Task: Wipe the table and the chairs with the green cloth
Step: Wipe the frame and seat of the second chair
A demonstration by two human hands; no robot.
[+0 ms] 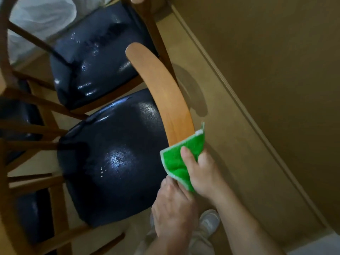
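Observation:
The green cloth (pixel 176 161) is folded over the near end of a curved wooden chair backrest (pixel 165 89). My right hand (pixel 200 173) grips the cloth around the backrest, thumb on top. My left hand (pixel 171 208) holds the backrest's near end just below the cloth; its fingers curl under the cloth's edge. Below the backrest lies the chair's dark glossy seat (pixel 114 159), with a few pale specks on it. A second chair with a dark seat (pixel 95 56) stands beyond it.
A tan wall with a baseboard (pixel 257 89) runs along the right, close behind the backrest. Wooden chair legs and rails (pixel 27 126) crowd the left side. A white shoe (pixel 209 221) stands on the floor under my arms. White fabric (pixel 40 17) shows at the top left.

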